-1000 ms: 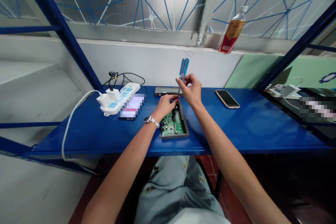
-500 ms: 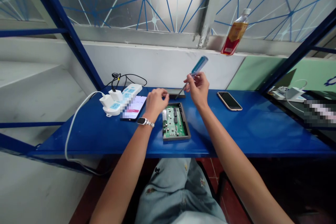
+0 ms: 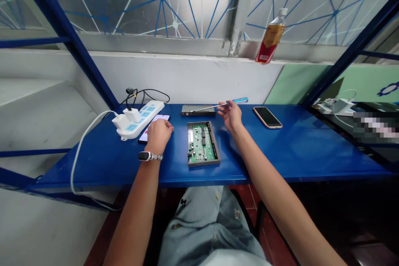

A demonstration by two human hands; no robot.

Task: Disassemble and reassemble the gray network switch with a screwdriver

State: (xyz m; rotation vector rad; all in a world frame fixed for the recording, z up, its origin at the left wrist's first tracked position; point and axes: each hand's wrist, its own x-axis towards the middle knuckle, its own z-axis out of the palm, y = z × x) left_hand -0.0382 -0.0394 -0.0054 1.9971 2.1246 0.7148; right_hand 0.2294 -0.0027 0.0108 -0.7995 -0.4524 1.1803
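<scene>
My right hand (image 3: 231, 116) holds a screwdriver (image 3: 240, 101) with a clear blue handle. Its long shaft points left, almost level, over the flat metal cover (image 3: 198, 111) at the back of the desk. My left hand (image 3: 158, 134) is closed in a pinch above the left phone (image 3: 144, 137) and partly hides that phone. A tiny shiny bit shows at its fingertips, too small to name. Between my hands lies an open metal case (image 3: 217, 149), with a green circuit board (image 3: 197, 141) inside it. Neither hand touches the case.
A white power strip (image 3: 141, 119) with plugged-in adapters and cables lies at the left. Another phone (image 3: 267, 117) rests on the blue desk (image 3: 299, 149) to the right. A drink bottle (image 3: 271, 37) leans on the window ledge behind.
My left hand has moved left, from beside the case to over the phone. My right hand has lowered, and the screwdriver has tipped from steep to nearly level. The back cover is now less hidden.
</scene>
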